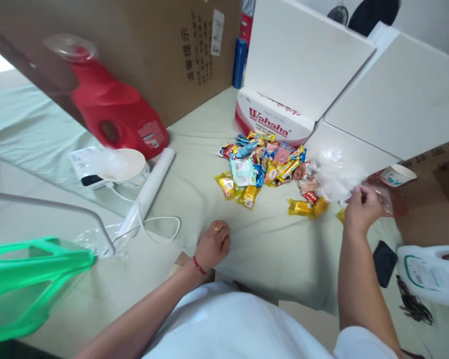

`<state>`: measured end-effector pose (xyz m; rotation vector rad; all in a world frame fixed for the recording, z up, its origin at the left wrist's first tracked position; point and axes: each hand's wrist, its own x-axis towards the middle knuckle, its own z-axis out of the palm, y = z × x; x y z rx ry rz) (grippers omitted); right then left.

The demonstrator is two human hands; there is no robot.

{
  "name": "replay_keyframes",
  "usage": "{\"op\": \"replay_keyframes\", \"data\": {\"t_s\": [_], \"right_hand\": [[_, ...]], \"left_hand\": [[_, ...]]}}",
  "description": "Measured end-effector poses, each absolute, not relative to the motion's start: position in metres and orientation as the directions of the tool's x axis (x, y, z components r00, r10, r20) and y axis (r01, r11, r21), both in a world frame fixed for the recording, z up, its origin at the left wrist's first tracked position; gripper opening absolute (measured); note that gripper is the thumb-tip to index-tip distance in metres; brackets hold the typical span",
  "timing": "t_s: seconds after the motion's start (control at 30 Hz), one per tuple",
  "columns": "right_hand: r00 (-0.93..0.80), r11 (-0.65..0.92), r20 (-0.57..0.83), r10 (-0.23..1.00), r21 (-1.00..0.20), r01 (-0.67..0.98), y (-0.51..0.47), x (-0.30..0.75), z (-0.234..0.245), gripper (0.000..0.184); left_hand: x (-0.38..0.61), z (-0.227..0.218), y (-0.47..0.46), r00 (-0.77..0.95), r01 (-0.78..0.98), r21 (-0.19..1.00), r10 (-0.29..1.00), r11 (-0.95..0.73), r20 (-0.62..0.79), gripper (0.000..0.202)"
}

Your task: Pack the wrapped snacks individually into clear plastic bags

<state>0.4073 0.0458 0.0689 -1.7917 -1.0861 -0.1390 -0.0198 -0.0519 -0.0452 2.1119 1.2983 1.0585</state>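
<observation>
My left hand (212, 244), with a red string bracelet and a ring, rests curled on the pale green cloth near the front edge. Nothing shows in its fingers. On the right, my right hand (362, 208) has its fingers pinched at the edge of a crumpled clear plastic bag (335, 174); its fingertips are partly hidden. Left of the bag lies a loose pile of small wrapped snacks (264, 162) in yellow, blue, red and pink. Yellow packets (301, 207) lie between the pile and my right hand. Part of another yellow packet (340, 215) shows beside that hand.
A Wahaba-like lettered "Wahaha" box (273, 117) and white panels (307, 55) stand behind the snacks. At left are a red jug (115, 104), a paper bowl (129, 167), a white roll (149, 192), a cable and a green bag (30, 279). A white jug (430, 276) lies right.
</observation>
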Motion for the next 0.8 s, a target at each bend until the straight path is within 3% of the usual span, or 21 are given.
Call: {"op": "replay_keyframes", "data": {"t_s": [0.07, 0.1, 0.2, 0.3, 0.37, 0.47, 0.6, 0.7, 0.8], "right_hand": [[0.706, 0.083, 0.340, 0.621, -0.924, 0.372, 0.020, 0.360, 0.057, 0.036], [0.698, 0.121, 0.210, 0.685, -0.977, 0.175, 0.005, 0.334, 0.048, 0.037], [0.502, -0.035, -0.172, 0.847, -0.962, -0.272, -0.035, 0.260, 0.021, 0.041], [0.278, -0.206, -0.350, 0.894, -0.875, -0.437, -0.061, 0.212, 0.003, 0.041], [0.188, -0.273, -0.381, 0.905, -0.861, -0.428, -0.070, 0.200, -0.001, 0.039], [0.226, -0.263, -0.349, 0.909, -0.904, -0.337, -0.074, 0.204, -0.001, 0.037], [0.377, -0.101, -0.150, 0.914, -0.984, -0.146, -0.078, 0.227, 0.000, 0.030], [0.370, 0.008, 0.017, 0.929, -1.000, 0.024, -0.085, 0.242, -0.004, 0.021], [0.367, 0.024, 0.056, 0.929, -0.995, 0.092, -0.093, 0.248, -0.009, 0.019]], "left_hand": [[-0.020, -0.042, -0.052, 0.207, 0.472, 0.799, 0.927, -0.374, 0.312, 0.015], [-0.019, -0.038, -0.051, 0.173, 0.412, 0.861, 0.953, -0.298, 0.248, 0.014], [-0.008, -0.025, -0.045, 0.121, 0.079, 0.995, 0.990, 0.060, -0.070, 0.022], [0.010, -0.013, -0.037, 0.229, -0.321, 0.851, 0.906, 0.415, -0.356, 0.047], [0.020, -0.011, -0.033, 0.337, -0.427, 0.720, 0.835, 0.547, -0.435, 0.053], [0.025, -0.015, -0.028, 0.370, -0.462, 0.663, 0.808, 0.589, -0.459, 0.045], [0.017, -0.021, -0.025, 0.258, -0.548, 0.653, 0.849, 0.522, -0.461, 0.040], [0.009, -0.018, -0.022, 0.195, -0.631, 0.602, 0.850, 0.490, -0.489, 0.036], [0.008, -0.012, -0.023, 0.199, -0.630, 0.578, 0.828, 0.518, -0.525, 0.036]]}}
